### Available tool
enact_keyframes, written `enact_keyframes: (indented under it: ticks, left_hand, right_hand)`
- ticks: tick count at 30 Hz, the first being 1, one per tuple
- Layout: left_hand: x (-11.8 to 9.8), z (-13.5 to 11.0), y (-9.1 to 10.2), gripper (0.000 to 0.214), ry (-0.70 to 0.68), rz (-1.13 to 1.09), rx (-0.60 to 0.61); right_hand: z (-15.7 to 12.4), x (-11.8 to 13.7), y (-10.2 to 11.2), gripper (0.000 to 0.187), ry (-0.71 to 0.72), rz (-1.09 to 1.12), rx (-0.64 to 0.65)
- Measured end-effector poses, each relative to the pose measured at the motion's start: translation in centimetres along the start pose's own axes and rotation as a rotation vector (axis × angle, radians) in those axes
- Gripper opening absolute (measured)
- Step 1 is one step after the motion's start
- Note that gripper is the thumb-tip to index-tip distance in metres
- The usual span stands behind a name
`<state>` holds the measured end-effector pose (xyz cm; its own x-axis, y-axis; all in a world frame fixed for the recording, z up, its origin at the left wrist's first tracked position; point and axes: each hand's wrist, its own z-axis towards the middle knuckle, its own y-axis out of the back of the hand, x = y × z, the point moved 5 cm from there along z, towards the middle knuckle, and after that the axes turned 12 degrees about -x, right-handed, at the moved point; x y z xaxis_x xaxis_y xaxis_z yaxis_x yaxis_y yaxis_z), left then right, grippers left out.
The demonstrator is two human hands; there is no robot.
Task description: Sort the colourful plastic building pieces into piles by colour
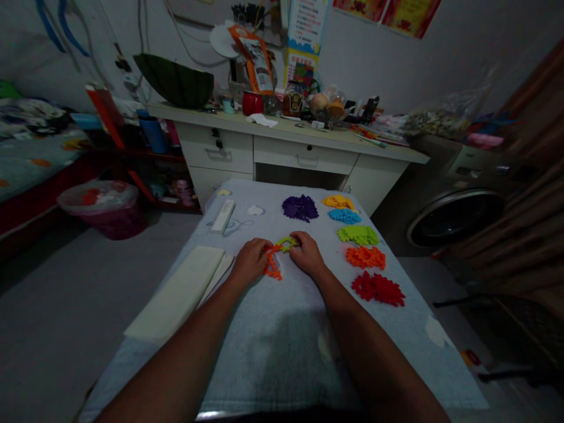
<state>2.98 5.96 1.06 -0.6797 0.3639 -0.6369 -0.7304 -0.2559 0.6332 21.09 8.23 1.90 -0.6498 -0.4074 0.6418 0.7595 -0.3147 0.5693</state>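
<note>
My left hand (252, 259) is closed on a chain of small orange plastic linking pieces (273, 269) above the middle of the table. A few yellow-green linking pieces (286, 242) join the orange ones and curve over to my right hand (305, 252), whose thumb and fingers pinch them. My fingertips hide part of both colours. To the right lie sorted heaps of like pieces: yellow (338, 202), blue (345, 215), green (358, 235), orange (365, 257) and red (378, 288). Beyond my hands sits a dark purple heap (300, 208).
A folded cream cloth or sheet (178, 291) and a white strip-shaped box (224, 217) lie on the left of the cloth-covered table (264, 352). Behind stands a cluttered white desk (229, 144). A washing machine (458, 200) is at right, a lined pink bin (103, 208) at left.
</note>
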Motion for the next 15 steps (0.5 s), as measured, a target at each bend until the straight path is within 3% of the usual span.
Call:
enact_keyframes:
  ticks: [4,10,15]
  left_hand:
    - [0.2,0.0,-0.1,0.033,0.012,-0.003,0.0]
    - [0.4,0.0,-0.3,0.032,-0.001,-0.019,0.004]
    - [0.2,0.0,-0.1,0.031,0.006,-0.014,0.001]
  right_hand:
    - [0.2,-0.6,1.0,0.013,-0.1,0.019,-0.087]
    - [0.6,-1.4,1.7,0.033,-0.147,-0.098,-0.091]
    - [0.6,-1.7,1.4,0.027,-0.135,-0.248,-0.089]
